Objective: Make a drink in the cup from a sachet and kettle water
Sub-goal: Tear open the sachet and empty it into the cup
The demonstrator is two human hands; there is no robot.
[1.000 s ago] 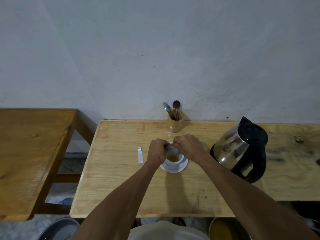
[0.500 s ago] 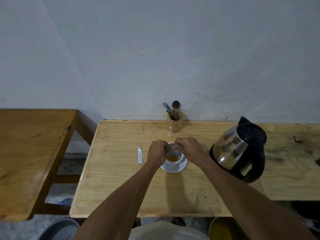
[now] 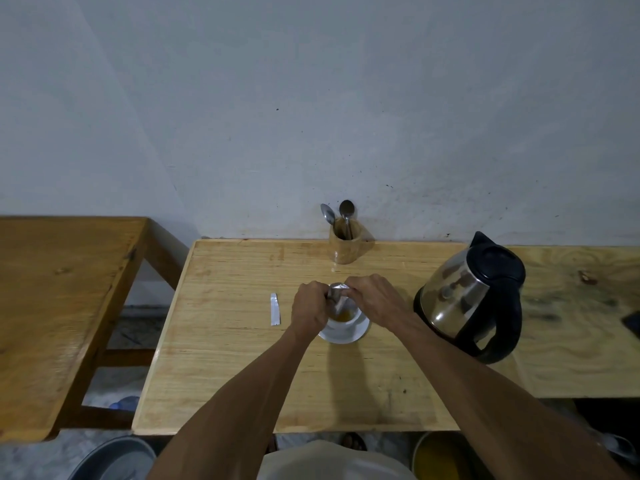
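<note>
A white cup (image 3: 346,322) stands on a white saucer (image 3: 358,333) in the middle of the light wooden table (image 3: 242,368). Orange-brown powder lies in the cup's bottom. My left hand (image 3: 310,306) and my right hand (image 3: 375,299) together pinch a silver sachet (image 3: 337,292), tilted mouth-down right over the cup. A steel kettle (image 3: 460,299) with black lid and handle stands to the right of the cup.
A torn silver strip (image 3: 274,309) lies left of the cup. A wooden holder (image 3: 344,245) with two spoons stands by the wall. A darker wooden table (image 3: 59,306) is at the left. Basins (image 3: 114,459) sit on the floor below.
Both hands stay over the cup with the sachet; they have shifted only slightly, and the sachet's crumpled top now shows more between the fingers.
</note>
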